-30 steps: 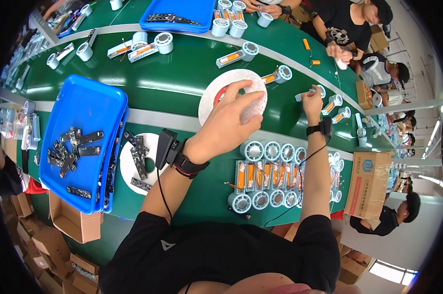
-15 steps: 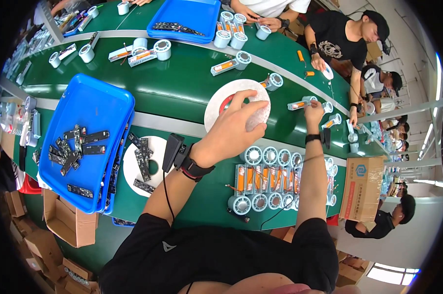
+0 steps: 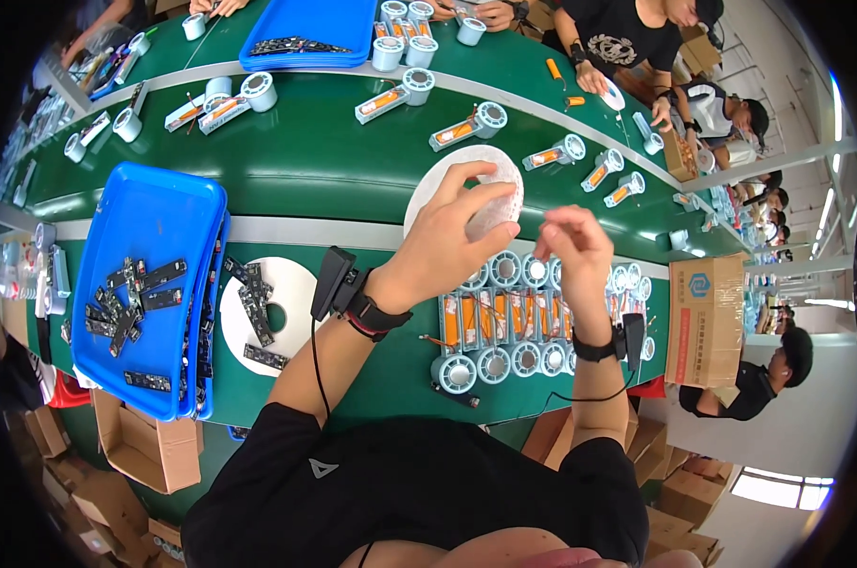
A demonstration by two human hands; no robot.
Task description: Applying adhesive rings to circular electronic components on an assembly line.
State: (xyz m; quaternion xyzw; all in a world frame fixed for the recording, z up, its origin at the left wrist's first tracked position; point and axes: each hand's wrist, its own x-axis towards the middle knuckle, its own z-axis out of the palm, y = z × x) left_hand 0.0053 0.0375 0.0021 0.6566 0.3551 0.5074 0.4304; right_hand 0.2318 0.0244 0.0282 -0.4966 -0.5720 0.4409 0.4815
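My left hand [image 3: 452,218] is closed around a large white roll [image 3: 438,185], thumb on the near side and fingers over its right part. The roll is tilted and its middle is hidden behind the hand. Right of it my right hand [image 3: 580,251] hangs in the air, fingers loosely bent and apart, with nothing visible in them. Beneath that hand, several light-blue handheld fan bodies [image 3: 495,364] with orange batteries [image 3: 485,322] lie in rows on the green table; the hand and forearm cover some of them.
Left stands a stack of blue trays [image 3: 187,222] with black circuit boards [image 3: 125,327]. Beside it, more boards lie on a white disc [image 3: 301,284]. Fan units [image 3: 556,151] lie spaced along the green belt [image 3: 324,180]. A cardboard box [image 3: 703,322] stands right. Co-workers sit across.
My right hand has left a fan unit on the belt and drawn back toward me, beside the roll. My left hand keeps its hold on the roll. The whole view has shifted slightly.
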